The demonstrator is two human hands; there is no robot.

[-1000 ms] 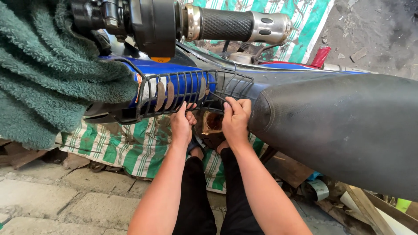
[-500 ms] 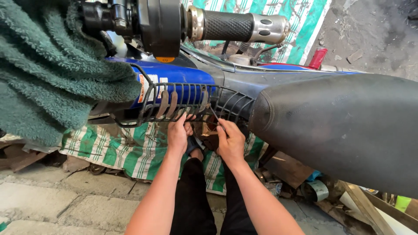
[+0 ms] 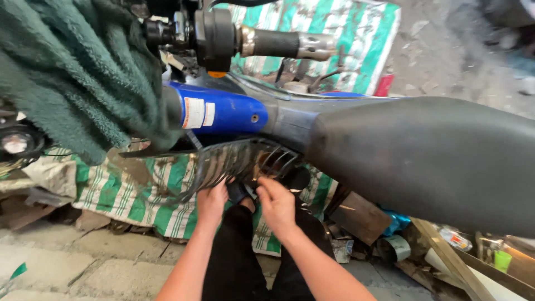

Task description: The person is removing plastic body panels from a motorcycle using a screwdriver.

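Two bare hands work under a motorbike, seen from above. Left hand [image 3: 212,202] reaches up to the lower edge of the slotted black grille [image 3: 237,161]; its fingers are hidden behind the edge, so their hold cannot be told. Right hand [image 3: 277,205] sits just beside it, fingers [image 3: 266,187] bent and close together, tips at the grille's underside near a dark rounded part; whether they pinch anything cannot be told. Grille hangs tilted below the blue frame cover [image 3: 223,111], just ahead of the black seat [image 3: 423,156]. Green towel [image 3: 72,72] drapes over the front, upper left. Handlebar grip [image 3: 278,43] juts right above the cover. Striped green-and-white cloth [image 3: 134,189] lies on the paved ground beneath. Black trousers [image 3: 234,262] show between the forearms.
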